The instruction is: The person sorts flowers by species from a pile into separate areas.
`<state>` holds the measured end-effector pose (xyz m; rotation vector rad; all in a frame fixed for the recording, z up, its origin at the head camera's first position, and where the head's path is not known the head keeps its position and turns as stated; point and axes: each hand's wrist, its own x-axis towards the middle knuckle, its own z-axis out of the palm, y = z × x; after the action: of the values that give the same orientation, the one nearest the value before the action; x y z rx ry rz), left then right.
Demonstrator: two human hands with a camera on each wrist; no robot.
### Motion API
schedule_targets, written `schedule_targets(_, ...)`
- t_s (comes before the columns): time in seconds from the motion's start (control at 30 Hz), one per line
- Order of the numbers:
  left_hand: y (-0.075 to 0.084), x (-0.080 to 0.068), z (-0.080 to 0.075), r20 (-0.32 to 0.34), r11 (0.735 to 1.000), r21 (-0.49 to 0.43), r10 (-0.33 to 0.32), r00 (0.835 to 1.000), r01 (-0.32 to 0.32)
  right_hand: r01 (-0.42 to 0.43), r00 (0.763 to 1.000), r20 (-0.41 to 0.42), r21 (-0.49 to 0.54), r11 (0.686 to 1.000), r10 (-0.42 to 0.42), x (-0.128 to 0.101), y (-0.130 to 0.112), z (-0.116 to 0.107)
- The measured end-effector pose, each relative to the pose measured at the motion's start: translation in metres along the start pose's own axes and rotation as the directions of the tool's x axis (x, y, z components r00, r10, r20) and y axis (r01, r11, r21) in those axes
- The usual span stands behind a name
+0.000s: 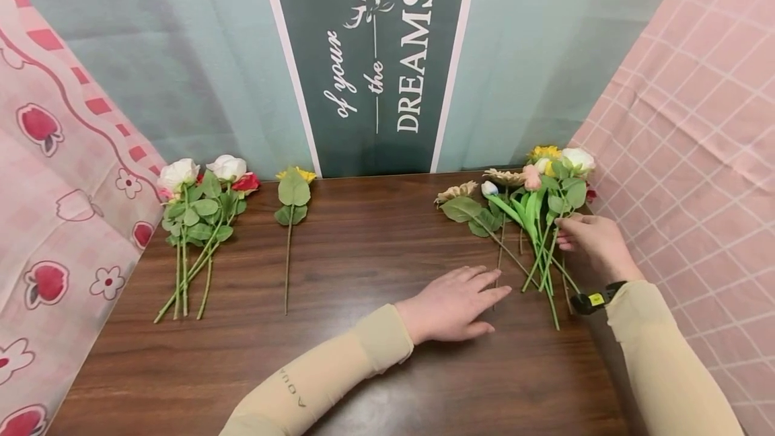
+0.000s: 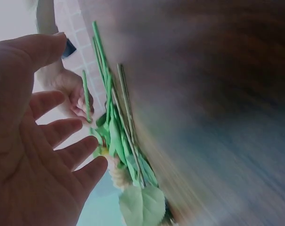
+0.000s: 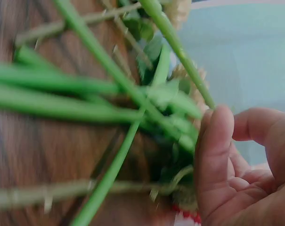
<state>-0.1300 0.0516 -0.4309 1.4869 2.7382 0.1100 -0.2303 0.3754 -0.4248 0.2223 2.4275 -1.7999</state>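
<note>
**Hands at the flower pile on the right**

The right hand (image 1: 590,237) has its fingers curled in among the green stems of the mixed flower pile (image 1: 533,214) on the right side of the tabletop (image 1: 363,369), its fingertips pinching at a stem near the leaves (the right wrist view is too blurred to say exactly which one). The left hand (image 1: 454,301) lies flat, fingers straight and relaxed, palm down on the wood just beside the pile's lower stem ends and holding nothing.

The pile holds a white bloom, a pink one, a yellow one and some pale beige heads, with their stems fanned out and crossing each other. To lift one cleanly, I judge it best to grip low on a single stem, draw it along its own length, and let the flat hand steady the rest so the crossed stems do not drag.

Well apart to the left lies a single yellow flower (image 1: 292,197), and further left a small bunch of white and red roses (image 1: 202,200). Behind stands a dark banner (image 1: 369,59) with white lettering.
</note>
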Motion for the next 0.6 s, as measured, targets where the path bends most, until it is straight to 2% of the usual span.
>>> schedule_targets(0.1,-0.011,-0.008,-0.002,-0.02,0.995,-0.077,-0.068,0.997,0.066,0.039,0.999,-0.016,0.14,0.989,-0.038,-0.005,-0.01,0.008)
schedule_targets(0.17,-0.02,-0.014,-0.005,-0.036,0.981,-0.149,-0.132,0.991,0.125,0.077,0.997,-0.03,0.212,0.974,-0.072,-0.007,-0.018,0.018)
schedule_targets(0.23,-0.03,-0.021,-0.007,-0.048,0.952,-0.239,-0.207,0.977,0.19,0.116,0.993,-0.049,0.236,0.965,-0.107,-0.01,-0.029,0.032)
schedule_targets(0.33,-0.044,-0.032,-0.011,-0.061,0.889,-0.377,-0.303,0.951,0.259,0.175,0.984,-0.06,0.178,0.968,-0.167,-0.014,-0.047,0.059)
schedule_targets(0.43,-0.057,-0.042,-0.014,-0.067,0.789,-0.544,-0.38,0.923,0.285,0.209,0.978,-0.022,0.061,0.976,-0.208,-0.02,-0.064,0.094)
schedule_targets(0.53,-0.068,-0.049,-0.014,-0.065,0.654,-0.713,-0.424,0.904,0.255,0.232,0.972,0.041,0.016,0.973,-0.232,-0.026,-0.077,0.132)
schedule_targets(0.6,-0.073,-0.053,-0.012,-0.049,0.554,-0.801,-0.439,0.897,0.227,0.245,0.966,0.076,0.029,0.969,-0.247,-0.027,-0.083,0.155)
